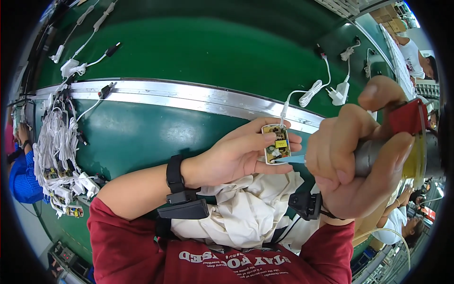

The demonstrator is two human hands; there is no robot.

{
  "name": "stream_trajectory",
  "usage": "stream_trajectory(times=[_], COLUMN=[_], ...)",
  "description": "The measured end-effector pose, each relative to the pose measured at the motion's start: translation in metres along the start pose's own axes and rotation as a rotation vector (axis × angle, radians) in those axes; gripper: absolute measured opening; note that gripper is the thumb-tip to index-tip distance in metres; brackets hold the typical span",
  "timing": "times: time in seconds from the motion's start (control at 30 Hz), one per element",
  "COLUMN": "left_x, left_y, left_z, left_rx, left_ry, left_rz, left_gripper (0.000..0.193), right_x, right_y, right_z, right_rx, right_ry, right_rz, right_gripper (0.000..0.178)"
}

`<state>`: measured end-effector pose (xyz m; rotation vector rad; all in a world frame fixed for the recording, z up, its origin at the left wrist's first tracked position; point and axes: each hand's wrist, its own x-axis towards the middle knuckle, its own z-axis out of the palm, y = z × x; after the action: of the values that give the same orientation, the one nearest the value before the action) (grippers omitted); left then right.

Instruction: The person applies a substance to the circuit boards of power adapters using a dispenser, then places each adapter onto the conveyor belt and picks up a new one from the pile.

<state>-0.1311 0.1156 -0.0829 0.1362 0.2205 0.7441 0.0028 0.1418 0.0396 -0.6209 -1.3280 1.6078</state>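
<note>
My left hand [241, 151] holds an open white power adapter [276, 144] between thumb and fingers. Its circuit board faces up, with a yellow transformer showing, and a white cable [284, 111] runs from its far end. My right hand [345, 158] is closed around a grey cylindrical dispenser [371, 156] with a red piece and a yellowish section at its back end. The dispenser's pale blue tapered nozzle [295, 160] points left, its tip at the near end of the circuit board. Whether the tip touches the board I cannot tell.
On the left lies a heap of white cables [54, 128] with adapters and bare boards. A metal rail [179, 97] crosses the green table; beyond it, a green surface carries several cabled adapters [338, 93]. White cloth [241, 203] covers my lap. Other people sit left and right.
</note>
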Motion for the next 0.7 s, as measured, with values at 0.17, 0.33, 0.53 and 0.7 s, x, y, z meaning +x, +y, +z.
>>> stream_trajectory(times=[0.17,0.33,0.53,0.7], left_x=[-0.001,0.065,0.078,-0.007], left_y=[0.008,0.048,0.085,0.139], left_z=[0.002,0.024,0.004,0.021], left_rx=[0.178,0.845,2.313,2.456], left_ry=[0.056,-0.020,0.471,0.451], left_rz=[0.055,0.473,0.667,1.042], left_gripper=[0.038,0.045,0.047,0.020], right_x=[0.001,-0.009,-0.010,-0.009], right_y=[0.015,0.001,0.010,0.009], right_z=[-0.010,-0.003,0.003,0.002], right_rx=[0.056,-0.056,-0.050,-0.019], right_ry=[0.041,0.129,0.184,0.200], right_rz=[-0.162,-0.130,-0.068,-0.107], right_gripper=[0.044,0.043,0.044,0.038])
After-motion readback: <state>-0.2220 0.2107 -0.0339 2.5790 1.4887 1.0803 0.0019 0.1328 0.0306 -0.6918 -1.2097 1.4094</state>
